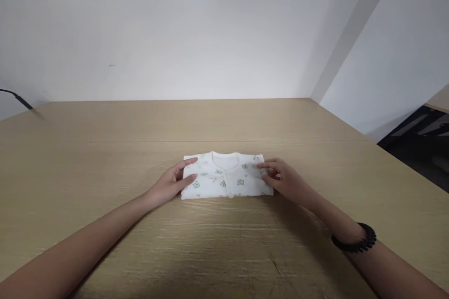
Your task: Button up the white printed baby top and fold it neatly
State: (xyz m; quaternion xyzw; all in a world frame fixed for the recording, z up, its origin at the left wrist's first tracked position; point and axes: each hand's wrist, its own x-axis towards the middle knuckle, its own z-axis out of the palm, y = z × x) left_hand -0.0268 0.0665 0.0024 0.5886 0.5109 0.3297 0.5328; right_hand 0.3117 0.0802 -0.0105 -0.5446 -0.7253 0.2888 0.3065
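A small white baby shirt (213, 182), printed with green animal faces, lies folded into a flat rectangle on the wooden table. Its round neckline is at the far edge, and a button shows near the close edge. On its left end rests my left hand (174, 178), with thumb and index finger spread apart on top of the cloth. My right hand (282, 180) touches the right end with thumb and index fingertips, a gap between them. The other fingers of both hands are partly hidden.
The light wooden table (105, 149) runs back to a white partition wall (182, 46). A black cable (21, 101) reaches the far left corner of the table. Beyond the right edge is a dark framed object (421, 126). A black coiled band (361, 242) circles my right wrist.
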